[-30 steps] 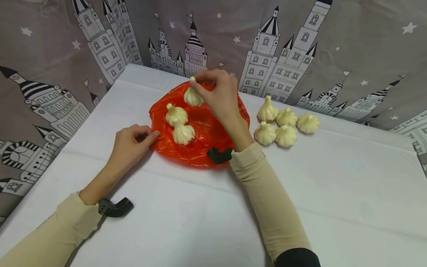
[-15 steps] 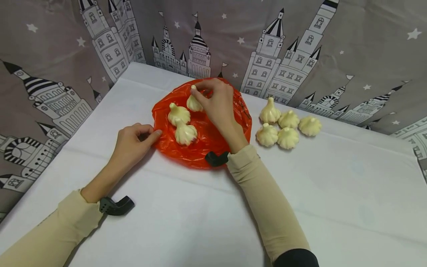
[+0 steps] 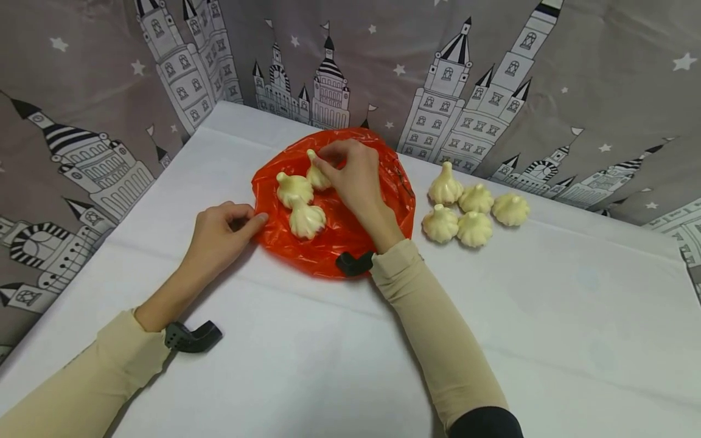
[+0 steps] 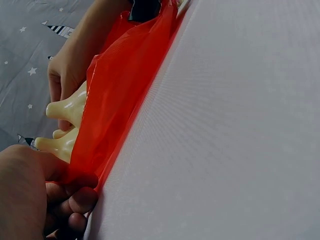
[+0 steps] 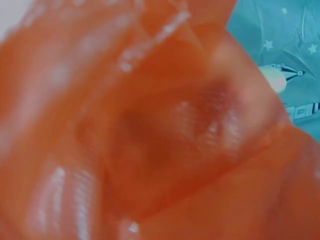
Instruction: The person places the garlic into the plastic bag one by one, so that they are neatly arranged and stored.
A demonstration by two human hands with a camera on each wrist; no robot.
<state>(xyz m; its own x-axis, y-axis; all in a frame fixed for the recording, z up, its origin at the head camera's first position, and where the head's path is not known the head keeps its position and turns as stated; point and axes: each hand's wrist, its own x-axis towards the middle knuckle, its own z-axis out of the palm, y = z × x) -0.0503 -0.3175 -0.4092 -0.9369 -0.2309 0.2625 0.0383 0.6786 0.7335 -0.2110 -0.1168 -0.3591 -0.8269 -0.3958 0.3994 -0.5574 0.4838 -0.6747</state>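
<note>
A red plastic bag [image 3: 345, 228] lies spread open on the white cloth, its rim raised. Thumb and fingers of my left hand [image 3: 221, 237] pinch the bag's left edge; the left wrist view shows the thin film [image 4: 120, 95] between them. Inside the bag, my right hand [image 3: 358, 176] holds a pale garlic bulb [image 3: 316, 177] by its neck, thumb and fingers on the stem. Two more garlic bulbs sit just in front, one [image 3: 294, 190] behind the other [image 3: 307, 220]. Red film covers most of the right wrist view and hides the right fingers there.
Several garlic bulbs [image 3: 474, 229] stand in a cluster on the white cloth [image 3: 575, 316], right of the bag. A grey curtain [image 3: 372, 73] printed with castles and stars hangs behind and at the left. Black wrist mounts [image 3: 193, 337] stick out from both cuffs.
My right hand has come down and toward me with the garlic bulb, lowering it beside the other two in the bag. My left hand keeps its pinch on the edge. The head view has shifted slightly.
</note>
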